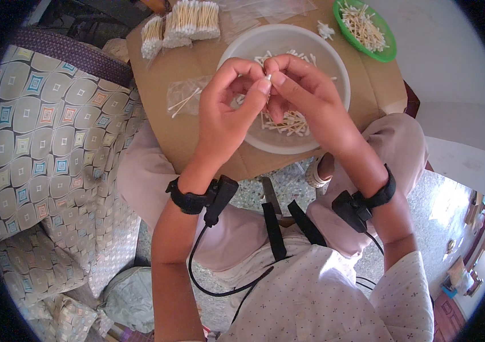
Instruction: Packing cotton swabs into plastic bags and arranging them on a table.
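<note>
Above a wide white basin [342, 85], my left hand [225, 114] and my right hand [313, 105] meet at the fingertips. Both pinch a cotton swab [268, 77], whose white tip shows between the thumbs; most of its stick is hidden by the fingers. Loose cotton swabs [291, 124] with pale wooden sticks lie in the basin below. Left of my left hand, a few swabs [185, 104] rest on a small clear plastic bag [177, 91].
Packed bundles of swabs [194, 20] stand at the far left of the cardboard-covered surface [151, 80]. Clear plastic bags [265, 8] lie at the back. A green bowl [389, 56] of swabs sits far right, near white cotton bits [325, 31]. A patterned sofa [48, 154] is at left.
</note>
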The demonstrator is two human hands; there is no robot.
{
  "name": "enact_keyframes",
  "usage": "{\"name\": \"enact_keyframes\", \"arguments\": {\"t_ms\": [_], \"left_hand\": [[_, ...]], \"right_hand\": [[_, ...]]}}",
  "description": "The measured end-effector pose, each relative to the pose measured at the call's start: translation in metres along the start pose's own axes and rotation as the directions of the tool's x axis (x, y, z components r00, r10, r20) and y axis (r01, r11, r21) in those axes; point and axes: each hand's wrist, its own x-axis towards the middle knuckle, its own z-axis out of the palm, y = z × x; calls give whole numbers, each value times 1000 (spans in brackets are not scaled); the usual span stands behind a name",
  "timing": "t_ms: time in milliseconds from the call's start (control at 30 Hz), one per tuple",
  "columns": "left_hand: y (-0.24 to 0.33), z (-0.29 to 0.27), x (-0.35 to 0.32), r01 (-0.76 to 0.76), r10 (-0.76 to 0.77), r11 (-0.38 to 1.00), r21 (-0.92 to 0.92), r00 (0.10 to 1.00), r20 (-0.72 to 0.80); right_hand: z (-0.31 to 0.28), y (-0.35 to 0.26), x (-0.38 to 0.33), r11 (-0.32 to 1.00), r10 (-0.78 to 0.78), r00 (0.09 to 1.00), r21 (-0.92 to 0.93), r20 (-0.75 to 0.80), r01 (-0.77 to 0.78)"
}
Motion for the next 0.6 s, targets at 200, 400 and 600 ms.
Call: {"name": "enact_keyframes", "arguments": {"t_ms": [200, 400, 600], "left_hand": [[4, -7, 4, 81, -61, 983, -163, 990, 127], [0, -3, 5, 161, -136, 959, -235, 983, 120], [-3, -4, 5, 194, -154, 943, -271, 975, 163]], "right_hand": [[4, -1, -5, 968, 97, 990, 221, 107, -118], [10, 2, -6, 935, 97, 991, 334, 92, -122], [5, 7, -5, 920, 59, 991, 379, 119, -100]]}}
